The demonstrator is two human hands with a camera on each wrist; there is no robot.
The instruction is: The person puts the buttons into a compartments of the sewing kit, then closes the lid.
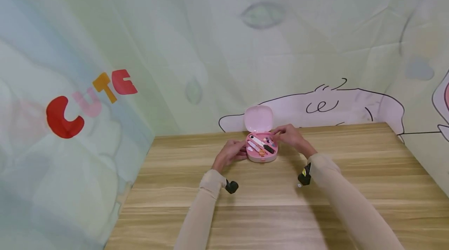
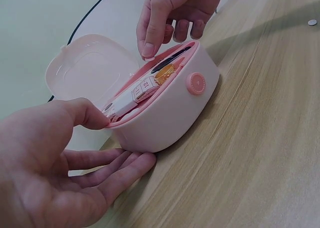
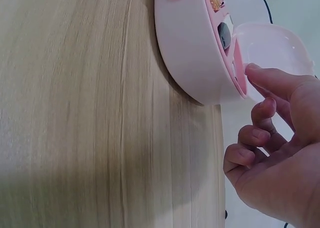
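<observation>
A pink and white sewing box [image 1: 262, 159] stands near the table's back edge, its lid [image 1: 258, 118] raised. My left hand [image 1: 234, 150] grips the box's left side, thumb at the rim and fingers low against the wall. Inside lie a white measuring tape [image 2: 141, 90] with printed numbers, a gold-coloured piece [image 2: 164, 74] and a black-ended tool [image 1: 268, 148]. Over the box's right part, my right hand [image 1: 289, 136] pinches what looks like a small white piece [image 2: 150, 59] between thumb and finger. Its kind is mostly hidden by the fingertips.
A small white disc [image 2: 312, 23] lies on the wooden table [image 1: 259, 219], in front of the box to the right. Behind the table hangs a printed cloth [image 1: 196, 55], close to the raised lid. Both wrists carry black cameras [image 1: 231, 186].
</observation>
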